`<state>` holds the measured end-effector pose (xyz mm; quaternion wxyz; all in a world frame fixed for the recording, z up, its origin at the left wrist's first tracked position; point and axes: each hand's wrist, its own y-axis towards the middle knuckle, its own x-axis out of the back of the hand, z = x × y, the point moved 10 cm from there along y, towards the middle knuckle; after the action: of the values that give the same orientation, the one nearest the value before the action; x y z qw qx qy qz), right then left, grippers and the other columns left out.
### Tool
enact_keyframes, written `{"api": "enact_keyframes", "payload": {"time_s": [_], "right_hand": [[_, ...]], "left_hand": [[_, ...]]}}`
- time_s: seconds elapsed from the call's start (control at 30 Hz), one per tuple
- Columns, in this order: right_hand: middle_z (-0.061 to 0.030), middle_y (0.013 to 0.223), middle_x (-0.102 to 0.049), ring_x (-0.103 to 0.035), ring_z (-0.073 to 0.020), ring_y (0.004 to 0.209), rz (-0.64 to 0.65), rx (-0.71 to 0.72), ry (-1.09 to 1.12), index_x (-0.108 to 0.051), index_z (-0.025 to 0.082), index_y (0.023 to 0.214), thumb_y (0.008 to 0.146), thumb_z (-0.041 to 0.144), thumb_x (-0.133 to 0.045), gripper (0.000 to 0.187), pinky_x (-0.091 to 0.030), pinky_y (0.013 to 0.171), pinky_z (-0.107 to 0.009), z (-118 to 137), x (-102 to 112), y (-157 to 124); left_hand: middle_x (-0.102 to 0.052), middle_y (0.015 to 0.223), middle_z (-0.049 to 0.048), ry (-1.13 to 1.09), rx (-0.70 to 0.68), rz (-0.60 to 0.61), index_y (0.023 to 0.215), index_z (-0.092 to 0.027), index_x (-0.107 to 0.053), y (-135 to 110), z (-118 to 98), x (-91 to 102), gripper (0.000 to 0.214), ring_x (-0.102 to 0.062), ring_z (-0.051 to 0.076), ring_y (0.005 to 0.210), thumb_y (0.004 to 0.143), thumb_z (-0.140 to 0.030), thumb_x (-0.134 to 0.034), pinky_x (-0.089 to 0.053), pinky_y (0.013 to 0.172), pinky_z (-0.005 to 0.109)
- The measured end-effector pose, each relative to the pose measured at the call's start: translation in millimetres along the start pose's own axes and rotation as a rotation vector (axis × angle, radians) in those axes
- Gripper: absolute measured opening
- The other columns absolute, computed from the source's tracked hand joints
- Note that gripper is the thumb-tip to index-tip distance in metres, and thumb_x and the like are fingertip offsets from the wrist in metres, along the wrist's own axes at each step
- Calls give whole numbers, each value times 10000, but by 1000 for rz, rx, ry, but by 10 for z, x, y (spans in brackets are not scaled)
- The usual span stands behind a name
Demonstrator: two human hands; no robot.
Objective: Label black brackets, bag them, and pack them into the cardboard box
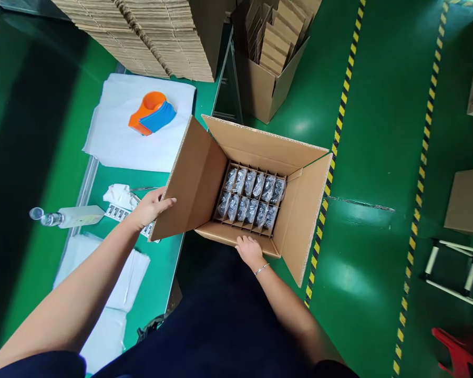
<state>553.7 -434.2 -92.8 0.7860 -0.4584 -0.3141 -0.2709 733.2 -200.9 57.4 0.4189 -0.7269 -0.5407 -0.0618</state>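
An open cardboard box (pixel 299 210) stands on the green floor in front of me, its four flaps spread out. Inside, a cardboard divider grid holds several small items in clear plastic bags (pixel 252 197). My left hand (pixel 152 206) grips the edge of the box's left flap, fingers curled over it. My right hand (pixel 250 251) rests on the near flap, fingers bent over its edge; a thin bracelet circles that wrist.
A green table (pixel 102 178) at left carries white sheets, an orange and blue tape dispenser (pixel 152 113), a clear bottle (pixel 67 216) and a stack of flat cardboard (pixel 150 37). A box of cardboard dividers (pixel 268 58) stands behind. Yellow-black floor tape (pixel 333 152) runs at right.
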Motion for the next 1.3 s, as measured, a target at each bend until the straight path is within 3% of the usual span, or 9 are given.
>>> {"api": "enact_keyframes", "payload": {"time_s": [0.3, 0.53, 0.8, 1.3], "right_hand": [[-98, 1018, -635, -590, -221, 957, 60, -14, -24, -567, 184, 1073, 965, 340, -504, 200, -458, 776, -306, -7, 7, 15], [-118, 1040, -616, -551, -236, 983, 107, -29, -44, -548, 180, 1090, 988, 390, -431, 261, -425, 803, -307, -25, -125, 36], [-104, 1046, -621, -549, -226, 981, 82, -33, -88, -548, 185, 1069, 971, 402, -480, 248, -410, 801, -293, -22, -115, 35], [-91, 1002, -649, -580, -219, 950, 18, -40, -99, -594, 188, 1006, 936, 397, -551, 225, -427, 786, -278, -27, -37, 50]], "left_hand": [[-656, 1063, 10, 1, -46, 33, 984, -154, -598, 40, -11, 2, 352, -551, 239, 945, 785, -437, -532, -443, 855, 312], [-641, 1047, 35, -15, -77, 15, 987, -96, -610, 56, 35, 22, 368, -533, 201, 910, 768, -381, -529, -421, 812, 265], [-660, 1066, 35, -31, -123, -11, 1067, -92, -641, 26, -47, 7, 430, -556, 220, 937, 755, -360, -518, -438, 835, 288], [-680, 1000, 34, -55, -179, 24, 1093, -120, -652, 75, -11, -21, 452, -594, 262, 931, 772, -394, -491, -460, 838, 341]]}}
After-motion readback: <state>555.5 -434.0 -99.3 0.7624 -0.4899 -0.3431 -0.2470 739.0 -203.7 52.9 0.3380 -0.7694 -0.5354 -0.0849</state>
